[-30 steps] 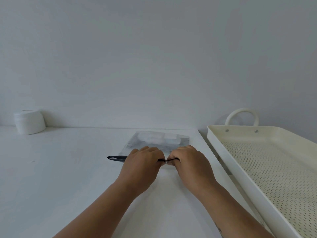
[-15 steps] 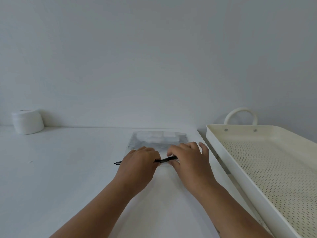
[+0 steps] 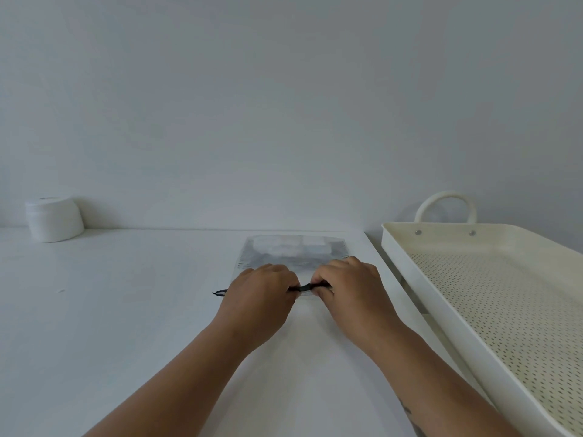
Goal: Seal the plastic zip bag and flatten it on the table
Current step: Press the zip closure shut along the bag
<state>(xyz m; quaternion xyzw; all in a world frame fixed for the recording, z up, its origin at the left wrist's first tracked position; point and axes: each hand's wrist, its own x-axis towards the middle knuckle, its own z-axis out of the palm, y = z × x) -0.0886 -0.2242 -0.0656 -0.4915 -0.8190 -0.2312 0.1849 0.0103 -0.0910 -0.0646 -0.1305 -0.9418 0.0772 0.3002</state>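
A clear plastic zip bag [image 3: 293, 252] with white contents lies flat on the white table [image 3: 126, 310], its black zip strip [image 3: 303, 288] along the near edge. My left hand [image 3: 262, 298] pinches the strip left of centre; the strip's left end sticks out past it. My right hand [image 3: 350, 288] pinches the strip just to the right, fingers curled over it. The two hands almost touch. Most of the strip is hidden under them.
A cream perforated tray [image 3: 492, 298] with a loop handle [image 3: 444, 205] stands right of the table, close to my right forearm. A white jar [image 3: 53, 219] sits at the far left by the wall.
Half a second ago my right hand's fingers were spread and lifted off the strip; now they curl down on it again, close to my left hand. The bag has barely shifted.
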